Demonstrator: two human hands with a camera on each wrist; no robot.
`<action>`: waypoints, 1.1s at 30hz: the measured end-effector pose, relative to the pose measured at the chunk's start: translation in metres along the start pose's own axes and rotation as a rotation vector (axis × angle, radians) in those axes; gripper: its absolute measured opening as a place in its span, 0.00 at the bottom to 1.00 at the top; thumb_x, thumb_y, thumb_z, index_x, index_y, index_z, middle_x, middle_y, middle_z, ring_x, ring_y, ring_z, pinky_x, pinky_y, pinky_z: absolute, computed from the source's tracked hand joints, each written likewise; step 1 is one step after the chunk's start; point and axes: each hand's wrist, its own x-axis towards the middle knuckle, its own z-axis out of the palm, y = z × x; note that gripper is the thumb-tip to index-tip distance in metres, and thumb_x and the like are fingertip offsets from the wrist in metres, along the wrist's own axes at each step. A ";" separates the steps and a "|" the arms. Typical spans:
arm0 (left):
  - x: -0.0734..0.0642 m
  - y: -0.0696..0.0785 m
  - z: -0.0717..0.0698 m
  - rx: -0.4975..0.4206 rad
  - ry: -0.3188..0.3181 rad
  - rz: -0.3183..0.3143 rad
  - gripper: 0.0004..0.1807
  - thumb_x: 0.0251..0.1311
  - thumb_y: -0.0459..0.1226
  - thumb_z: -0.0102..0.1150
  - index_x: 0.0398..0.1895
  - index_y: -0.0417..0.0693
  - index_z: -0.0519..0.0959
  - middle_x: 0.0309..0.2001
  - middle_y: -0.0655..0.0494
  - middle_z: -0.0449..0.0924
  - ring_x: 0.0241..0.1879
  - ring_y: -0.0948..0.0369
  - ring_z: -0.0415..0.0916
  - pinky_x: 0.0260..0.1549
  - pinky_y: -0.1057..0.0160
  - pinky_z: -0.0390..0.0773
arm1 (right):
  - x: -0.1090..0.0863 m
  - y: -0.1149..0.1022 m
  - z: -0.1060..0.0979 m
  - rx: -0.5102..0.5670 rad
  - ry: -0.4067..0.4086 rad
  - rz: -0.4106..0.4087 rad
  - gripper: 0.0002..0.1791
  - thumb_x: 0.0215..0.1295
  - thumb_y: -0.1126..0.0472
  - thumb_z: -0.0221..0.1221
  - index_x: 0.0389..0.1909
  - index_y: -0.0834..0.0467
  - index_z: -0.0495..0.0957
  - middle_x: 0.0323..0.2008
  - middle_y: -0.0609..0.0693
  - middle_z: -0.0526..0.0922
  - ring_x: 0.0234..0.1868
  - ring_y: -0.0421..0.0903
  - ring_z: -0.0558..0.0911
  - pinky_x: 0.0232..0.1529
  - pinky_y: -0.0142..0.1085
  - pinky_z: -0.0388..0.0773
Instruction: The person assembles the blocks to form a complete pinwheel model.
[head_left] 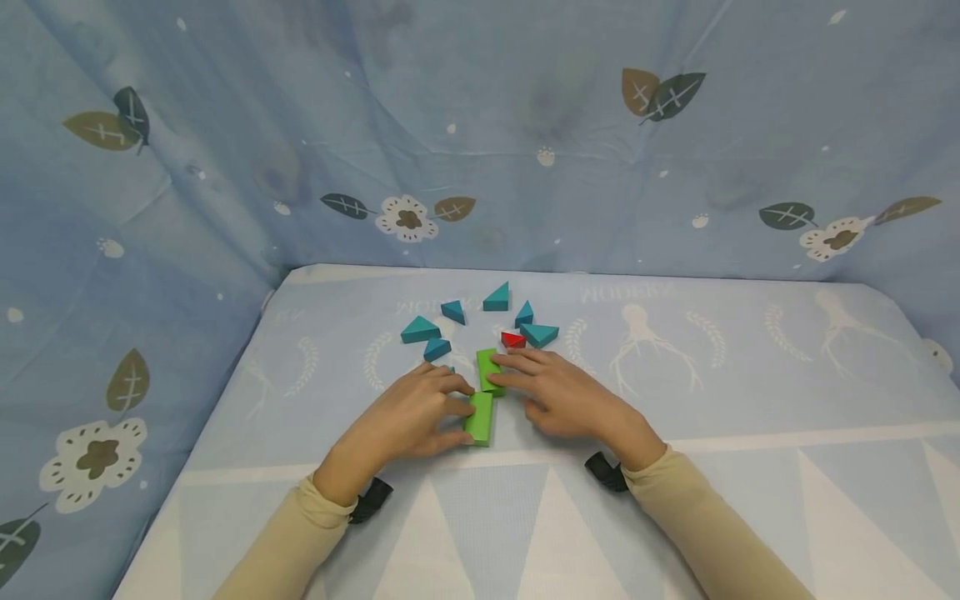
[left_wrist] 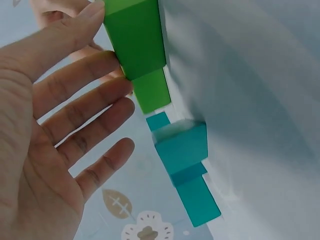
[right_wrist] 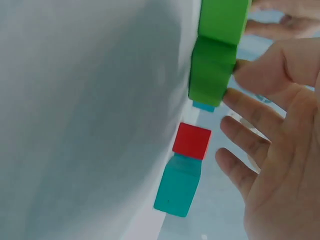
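Two green rectangular blocks lie end to end at the table's middle, the nearer green block [head_left: 480, 419] slightly left of the farther green block [head_left: 487, 372]. My left hand [head_left: 420, 412] is at the left side of the nearer one, its thumb and extended fingers touching it. From the right, my right hand [head_left: 562, 396] reaches to the farther block, fingertips against it and fingers fairly straight. In the right wrist view, a red block [right_wrist: 192, 141] lies beyond the green ones, close to a teal block [right_wrist: 177, 186]. Neither hand curls round a block.
Several teal and blue triangular blocks form a loose arc behind the hands, including a teal triangle [head_left: 497, 297] at the back and another teal triangle [head_left: 420, 330] on the left. A patterned cloth covers the table [head_left: 750, 375]; a blue curtain [head_left: 480, 125] hangs behind it.
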 end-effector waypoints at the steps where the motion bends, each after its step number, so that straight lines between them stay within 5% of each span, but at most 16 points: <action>1: 0.000 0.001 0.000 0.006 0.005 0.004 0.15 0.51 0.51 0.72 0.39 0.55 0.89 0.47 0.58 0.84 0.49 0.58 0.78 0.53 0.56 0.75 | 0.000 -0.001 0.001 -0.008 0.005 -0.003 0.32 0.57 0.71 0.52 0.66 0.52 0.73 0.70 0.51 0.68 0.72 0.54 0.64 0.70 0.53 0.63; 33: 0.004 0.012 0.004 0.078 0.055 -0.013 0.17 0.51 0.52 0.72 0.38 0.54 0.89 0.42 0.59 0.85 0.44 0.61 0.80 0.44 0.61 0.75 | 0.000 -0.001 0.009 -0.036 -0.002 0.012 0.35 0.58 0.69 0.52 0.70 0.51 0.67 0.74 0.49 0.62 0.74 0.51 0.61 0.72 0.51 0.60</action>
